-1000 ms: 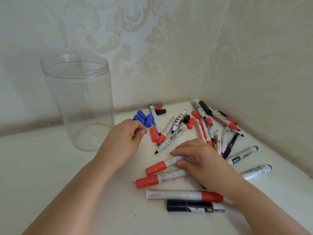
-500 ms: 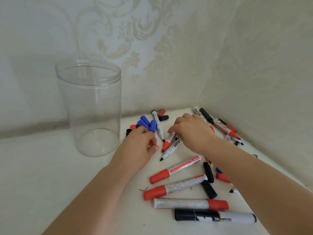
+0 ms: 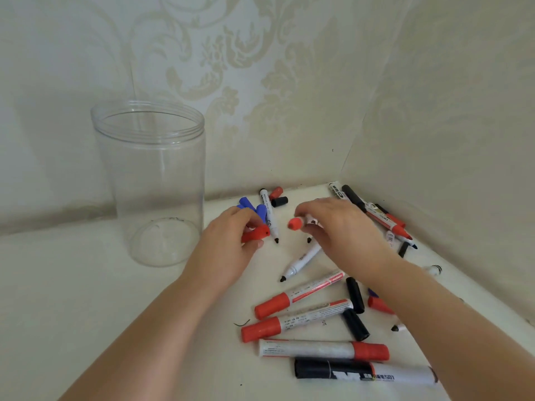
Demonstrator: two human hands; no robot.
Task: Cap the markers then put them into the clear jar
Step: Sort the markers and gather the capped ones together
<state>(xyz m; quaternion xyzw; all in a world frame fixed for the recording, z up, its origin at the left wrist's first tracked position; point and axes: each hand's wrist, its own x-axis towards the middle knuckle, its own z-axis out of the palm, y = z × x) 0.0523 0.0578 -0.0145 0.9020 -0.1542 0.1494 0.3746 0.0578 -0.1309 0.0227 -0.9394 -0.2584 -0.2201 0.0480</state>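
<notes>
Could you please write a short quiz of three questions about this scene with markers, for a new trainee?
1. True or false: the clear jar already holds markers.
2. What does the left hand hold? A) a red cap B) a blue cap C) a black marker
3. Fill in: the right hand pinches a marker with a ___ end.

Key: 1 false, nothing lies inside it; 2 A; 3 red.
</notes>
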